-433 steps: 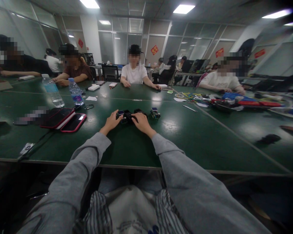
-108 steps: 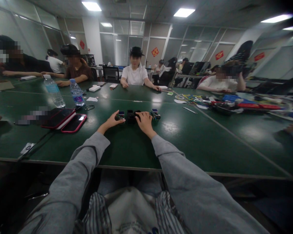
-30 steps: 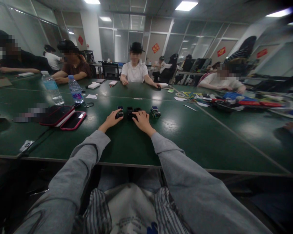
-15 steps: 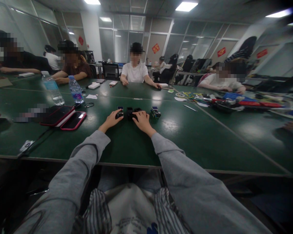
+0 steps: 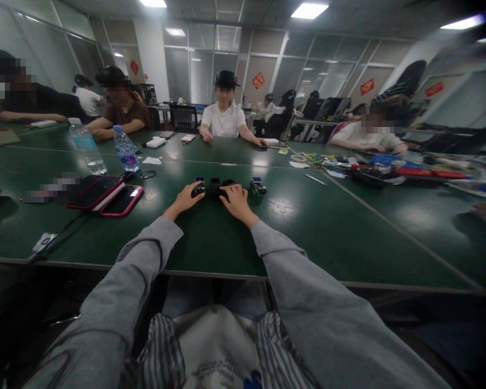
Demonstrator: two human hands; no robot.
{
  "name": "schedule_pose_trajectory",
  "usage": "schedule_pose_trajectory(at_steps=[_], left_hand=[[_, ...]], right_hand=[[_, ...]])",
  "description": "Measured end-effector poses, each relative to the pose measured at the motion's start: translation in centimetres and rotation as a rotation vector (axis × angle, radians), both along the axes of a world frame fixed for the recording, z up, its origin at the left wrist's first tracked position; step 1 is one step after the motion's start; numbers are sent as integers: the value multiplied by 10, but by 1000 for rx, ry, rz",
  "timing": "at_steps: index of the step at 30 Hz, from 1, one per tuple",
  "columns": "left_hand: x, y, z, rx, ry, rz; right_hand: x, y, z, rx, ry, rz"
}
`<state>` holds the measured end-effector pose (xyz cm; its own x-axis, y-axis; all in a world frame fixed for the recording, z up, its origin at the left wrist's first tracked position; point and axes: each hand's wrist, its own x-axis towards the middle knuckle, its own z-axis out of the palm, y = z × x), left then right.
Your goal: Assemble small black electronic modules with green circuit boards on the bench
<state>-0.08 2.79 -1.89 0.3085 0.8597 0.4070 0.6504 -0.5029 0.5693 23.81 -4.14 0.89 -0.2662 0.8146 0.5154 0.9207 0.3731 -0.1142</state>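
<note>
Head view. Both hands out over the table (image 5: pixel 216 240).

Left hand (image 5: pixel 182 200): thumb and forefinger parted, left board (image 5: pixel 200 179) between them, its small screen showing past the fingertips. Whether the two press on it or merely rest: cannot tell.

Right hand (image 5: pixel 236 202): thumb and fingers spread a little, lying over the near side of two dark pieces, left block (image 5: pixel 215 183) and right block (image 5: pixel 228 182). Firm grip or light touch: cannot tell; the fingers hide the contact. Cannot tell either whether the blocks touch each other.

Right board (image 5: pixel 258 187) stands on the table just beyond the right hand, apart from the fingers, screen up.

Notes on handling (judgement). Bare electronics, by the look of the right board: best taken by the edges, thumb and forefinger on opposite sides, no pressure on the screen. Small pieces this close together are easily knocked; slow, short moves of the fingers would serve better than moves of the whole arm. Right hand's little-finger side faces the right board, so a sweep outward risks a bump. Lifting the fingertips slightly would bare the contact and let the eye check the hold. Phone (image 5: pixel 122 201) lies well clear, leftward.
</note>
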Motion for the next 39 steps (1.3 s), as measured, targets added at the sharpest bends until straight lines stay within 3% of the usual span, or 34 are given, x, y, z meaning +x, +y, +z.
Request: schedule_pose_trajectory(at_steps=[39], left_hand=[[0, 0, -1, -16, -4, 5]], right_hand=[[0, -1, 1, -53, -28, 8]])
